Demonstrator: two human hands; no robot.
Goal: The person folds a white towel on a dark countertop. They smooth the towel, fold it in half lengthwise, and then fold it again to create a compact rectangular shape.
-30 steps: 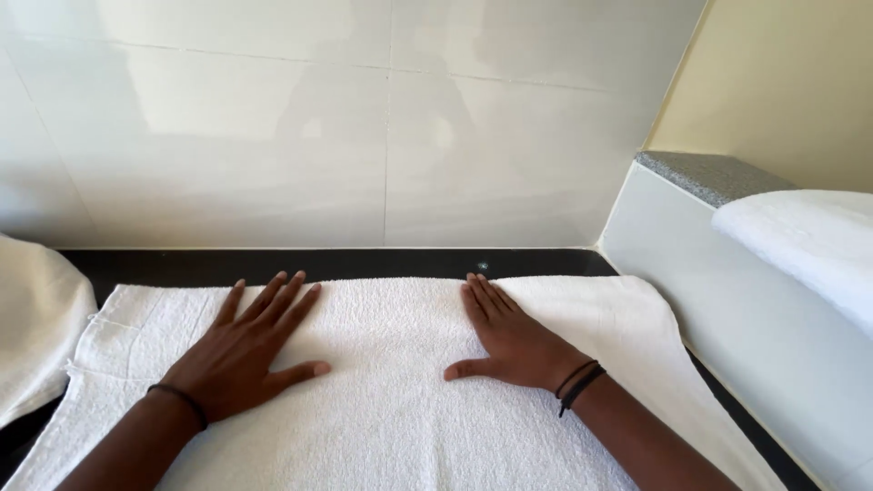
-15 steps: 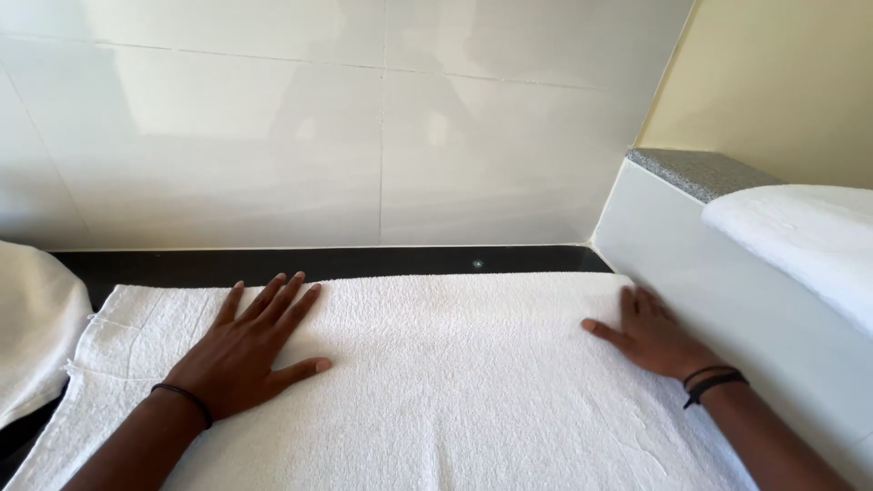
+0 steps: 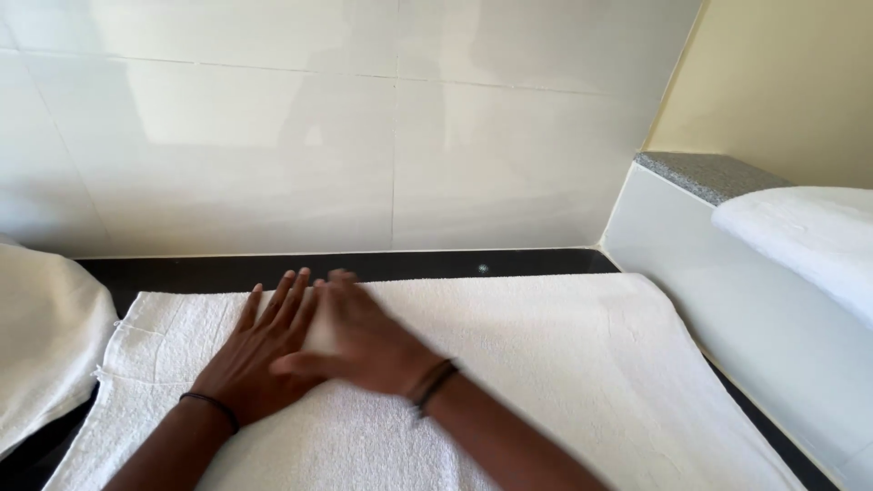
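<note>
A white towel (image 3: 564, 364) lies spread flat over a black counter (image 3: 409, 265). My left hand (image 3: 250, 350) rests palm down on the towel's left part, fingers spread, a dark band on its wrist. My right hand (image 3: 359, 341) lies flat on the towel right beside the left hand, partly over its fingers, and is blurred by motion. It also wears dark bands at the wrist. Neither hand grips anything.
A white tiled wall (image 3: 364, 136) stands behind the counter. Another white towel (image 3: 41, 336) lies bunched at the left edge. On the right, a white ledge with a grey stone top (image 3: 705, 173) carries a folded white towel (image 3: 805, 236).
My right hand swept from the towel's middle out to its right edge, then back across to the left, ending beside my left hand. The left hand has stayed in place.
</note>
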